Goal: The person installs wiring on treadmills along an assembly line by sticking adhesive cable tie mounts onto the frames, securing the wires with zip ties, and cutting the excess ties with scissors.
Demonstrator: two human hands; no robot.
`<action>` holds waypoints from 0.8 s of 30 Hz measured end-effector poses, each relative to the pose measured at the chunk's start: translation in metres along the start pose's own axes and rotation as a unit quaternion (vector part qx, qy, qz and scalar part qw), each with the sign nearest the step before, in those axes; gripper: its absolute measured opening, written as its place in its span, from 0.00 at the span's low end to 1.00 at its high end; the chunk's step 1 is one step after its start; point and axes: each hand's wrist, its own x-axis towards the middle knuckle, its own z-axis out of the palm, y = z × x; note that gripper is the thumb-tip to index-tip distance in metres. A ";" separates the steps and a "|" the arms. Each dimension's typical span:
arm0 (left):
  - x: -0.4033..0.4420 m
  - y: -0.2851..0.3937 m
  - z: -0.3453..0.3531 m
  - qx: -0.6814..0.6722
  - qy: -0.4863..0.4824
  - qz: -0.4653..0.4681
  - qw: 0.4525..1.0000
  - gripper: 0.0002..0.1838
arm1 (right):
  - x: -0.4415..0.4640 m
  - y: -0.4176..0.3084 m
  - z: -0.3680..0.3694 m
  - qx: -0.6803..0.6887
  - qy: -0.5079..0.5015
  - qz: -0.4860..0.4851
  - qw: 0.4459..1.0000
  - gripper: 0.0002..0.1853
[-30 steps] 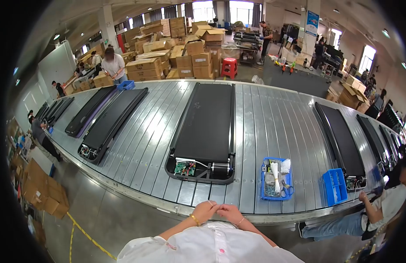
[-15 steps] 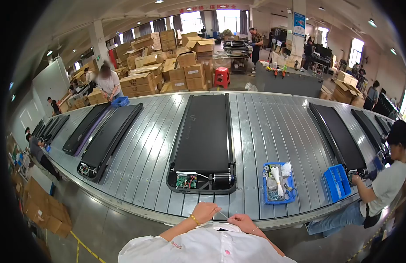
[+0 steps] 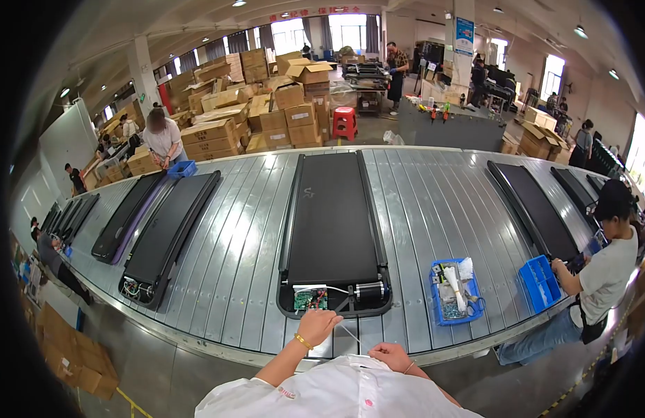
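A thin white strip [image 3: 351,334] runs between my two hands. My left hand [image 3: 318,326], with a gold bracelet at the wrist, is closed on one end, just in front of the green circuit board [image 3: 310,299]. The other end is pinched in my right hand [image 3: 390,357], lower and close to my shirt. Before me lies a black treadmill-like unit [image 3: 332,216] on the slatted metal conveyor [image 3: 246,230], its board, wires and silver motor [image 3: 369,291] exposed at the near end. To its right is a blue tray [image 3: 457,291] with white ties, scissors and small hardware.
More black units [image 3: 170,230] lie left and right on the conveyor. At right a co-worker [image 3: 608,265] reaches beside a divided blue bin [image 3: 540,282]. Another person [image 3: 162,136] stands across at the left, near a small blue bin [image 3: 181,168]. Stacked cartons [image 3: 266,111] stand behind.
My hands have moved apart, stretching the white strip between them. My left hand has gone up toward the circuit board. The camera view has shifted, and the right co-worker now leans over the conveyor.
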 end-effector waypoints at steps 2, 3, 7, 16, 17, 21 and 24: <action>-0.004 -0.015 -0.004 0.003 -0.002 -0.006 1.000 0.19 | 0.005 -0.006 0.009 -0.013 0.010 -0.013 1.000 0.10; -0.007 -0.026 -0.004 0.000 0.006 -0.011 1.000 0.19 | 0.008 -0.008 0.014 -0.019 0.014 -0.020 1.000 0.10; -0.013 -0.053 -0.015 -0.012 0.025 -0.023 0.999 0.18 | 0.022 -0.007 0.031 -0.044 0.025 -0.049 0.998 0.10; -0.034 -0.116 -0.042 -0.029 0.025 -0.068 0.997 0.16 | 0.063 -0.028 0.081 0.006 0.040 -0.007 0.999 0.08; -0.036 -0.123 -0.044 -0.039 0.024 -0.073 0.996 0.16 | 0.068 -0.029 0.084 0.035 0.039 0.005 0.999 0.07; -0.037 -0.164 -0.037 0.018 0.100 -0.029 0.994 0.16 | 0.088 -0.009 0.082 -0.080 0.096 -0.029 0.992 0.10; -0.025 -0.183 -0.043 -0.087 0.065 -0.203 0.973 0.13 | 0.080 -0.019 0.065 -0.047 0.214 0.008 0.976 0.13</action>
